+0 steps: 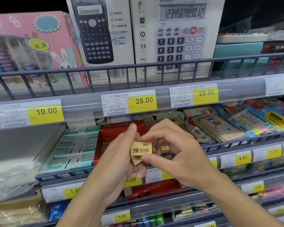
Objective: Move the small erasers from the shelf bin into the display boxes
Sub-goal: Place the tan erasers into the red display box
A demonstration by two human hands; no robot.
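My left hand (120, 154) grips a small stack of tan "2B" erasers (140, 150) in front of the middle shelf. My right hand (175, 149) pinches the same stack from the right, thumb below and fingers curled over the top. Behind the hands stands a red display box (105, 140), open at the top, with another tan eraser (164, 147) showing just past my right fingers. Left of it lies a teal-and-white display box (72, 149) with rows of white erasers. A second red box (154, 190) sits on the shelf below.
Blue wire rails (138, 66) front each shelf, with yellow price tags (143, 102) on clear strips. Calculator boxes (179, 35) and a pink abacus box (31, 46) fill the top shelf. Notebooks and sticky notes (228, 123) lie to the right. Plastic-wrapped stock (11, 161) is at left.
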